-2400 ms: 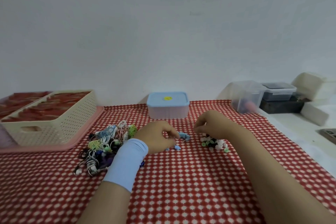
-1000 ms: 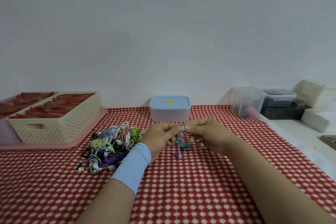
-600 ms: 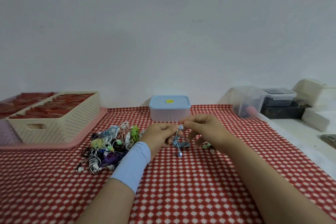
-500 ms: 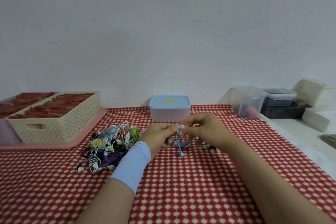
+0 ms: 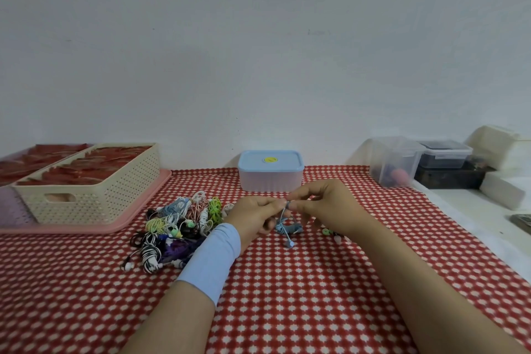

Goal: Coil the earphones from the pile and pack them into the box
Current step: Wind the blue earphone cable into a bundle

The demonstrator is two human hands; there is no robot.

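Toward the worktop (image 5: 287,310)'s left lay one pile (image 5: 178,227) of earphones, too tangled to count. Mid-worktop, our left hand (image 5: 255,217) and right hand (image 5: 326,207) each pinched the one blue earphone (image 5: 287,228) between curled fingertips, a bud dangling; the one box (image 5: 271,171) stood lidded at the far edge. We feared the slack cord might slip our light pinch and uncoil.
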